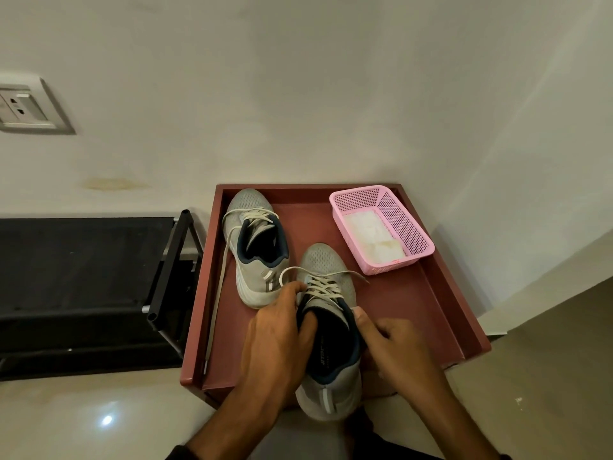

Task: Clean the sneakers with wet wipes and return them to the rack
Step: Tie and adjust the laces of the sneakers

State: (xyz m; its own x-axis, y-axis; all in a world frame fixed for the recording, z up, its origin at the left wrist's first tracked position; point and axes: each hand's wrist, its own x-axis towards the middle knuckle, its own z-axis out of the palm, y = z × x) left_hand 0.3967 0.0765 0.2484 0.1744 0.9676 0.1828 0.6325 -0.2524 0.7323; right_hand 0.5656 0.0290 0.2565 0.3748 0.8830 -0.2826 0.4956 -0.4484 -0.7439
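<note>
Both forearms reach in from the bottom edge, meeting over the near sneaker (326,330), which lies heel toward the viewer, its heel overhanging the front lip of the reddish tray (431,307). The left hand (277,340) curls over the shoe's left collar — thumb tucked inside the opening, fingertips up near the laces. The right hand (394,340) pinches the right collar edge between thumb and bent fingers; what its lower fingers touch seems hidden under the palm. The second sneaker (253,247) sits at the tray's far left, untouched. A pink basket (408,224) holds white wipes (374,234). The black rack (89,287) is cut off at left.
</note>
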